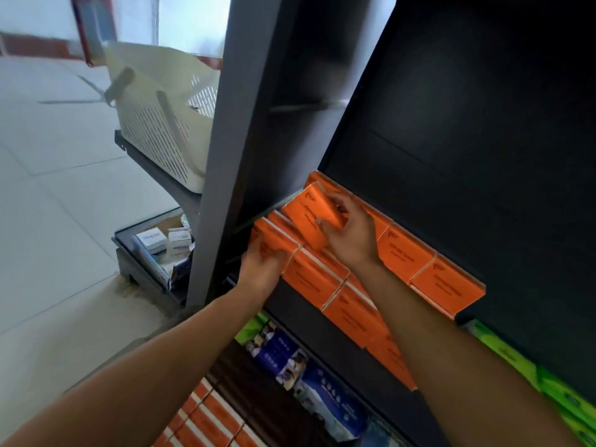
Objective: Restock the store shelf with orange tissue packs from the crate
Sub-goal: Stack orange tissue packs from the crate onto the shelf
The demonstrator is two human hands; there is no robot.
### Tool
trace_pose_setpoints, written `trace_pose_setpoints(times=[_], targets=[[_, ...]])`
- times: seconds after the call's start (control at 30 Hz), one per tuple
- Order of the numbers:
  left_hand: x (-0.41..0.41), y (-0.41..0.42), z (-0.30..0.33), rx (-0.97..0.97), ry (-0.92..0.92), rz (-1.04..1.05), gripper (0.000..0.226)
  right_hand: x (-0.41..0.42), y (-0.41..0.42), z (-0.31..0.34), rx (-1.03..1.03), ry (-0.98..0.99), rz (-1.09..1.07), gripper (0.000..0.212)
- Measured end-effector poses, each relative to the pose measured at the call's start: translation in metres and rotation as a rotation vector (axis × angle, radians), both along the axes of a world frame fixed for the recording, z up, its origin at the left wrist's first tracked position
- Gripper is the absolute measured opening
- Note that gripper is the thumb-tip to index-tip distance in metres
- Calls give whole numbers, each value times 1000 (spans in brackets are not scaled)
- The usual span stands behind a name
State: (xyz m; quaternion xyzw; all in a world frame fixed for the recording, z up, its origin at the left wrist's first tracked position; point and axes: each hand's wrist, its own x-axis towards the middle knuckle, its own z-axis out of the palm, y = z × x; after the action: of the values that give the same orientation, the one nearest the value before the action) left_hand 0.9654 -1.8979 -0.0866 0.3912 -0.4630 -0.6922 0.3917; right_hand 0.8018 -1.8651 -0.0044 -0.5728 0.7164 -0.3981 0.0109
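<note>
A: How many hands are showing?
B: Two hands, the left (pixel 263 269) and the right (pixel 350 235).
A: And crates?
B: One white crate (pixel 161 124) is showing; the orange tissue packs (pixel 404 254) are lying too overlapped to count.

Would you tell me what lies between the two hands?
In the head view, orange packs fill the stretch between left hand and right hand.

Place: a shop aisle.
Shelving: a dark metal shelf unit (pixel 451 130) on a tiled floor (pixel 58 195).
Stock: rows of identical orange tissue packs (pixel 446 287), blue packs (pixel 280 353) and green packs (pixel 516 356) below.
Restocking gear: a white crate (pixel 161 124).
</note>
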Motion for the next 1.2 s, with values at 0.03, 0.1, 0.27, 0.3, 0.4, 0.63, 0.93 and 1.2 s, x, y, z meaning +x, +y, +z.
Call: trace_pose_setpoints(times=[0.03, 0.1, 0.27, 0.3, 0.4, 0.63, 0.93, 1.2], targets=[[-1, -1, 0, 22, 19, -15, 46, -6, -11, 3, 6, 17, -11, 52], [-5, -1, -4, 63, 67, -49, 43, -19, -31, 8, 41, 69, -56, 52], [-17, -8, -31, 122, 140, -108, 61, -39, -66, 12, 201, 207, -118, 53], [-19, -10, -35, 124, 142, -106, 63, -40, -70, 11, 237, 236, -119, 53], [-20, -11, -37, 121, 152, -110, 61, -43, -79, 5, 300, 331, -106, 55], [-17, -9, -41, 131, 120, -79, 66, -42, -85, -5, 273, 562, -84, 58], [-13, -4, -35, 124, 61, -102, 68, -28, -85, 0, 435, 588, -203, 77], [-1, 32, -2, 114, -9, -185, 34, 1, -36, 13, 418, 427, -264, 66]])
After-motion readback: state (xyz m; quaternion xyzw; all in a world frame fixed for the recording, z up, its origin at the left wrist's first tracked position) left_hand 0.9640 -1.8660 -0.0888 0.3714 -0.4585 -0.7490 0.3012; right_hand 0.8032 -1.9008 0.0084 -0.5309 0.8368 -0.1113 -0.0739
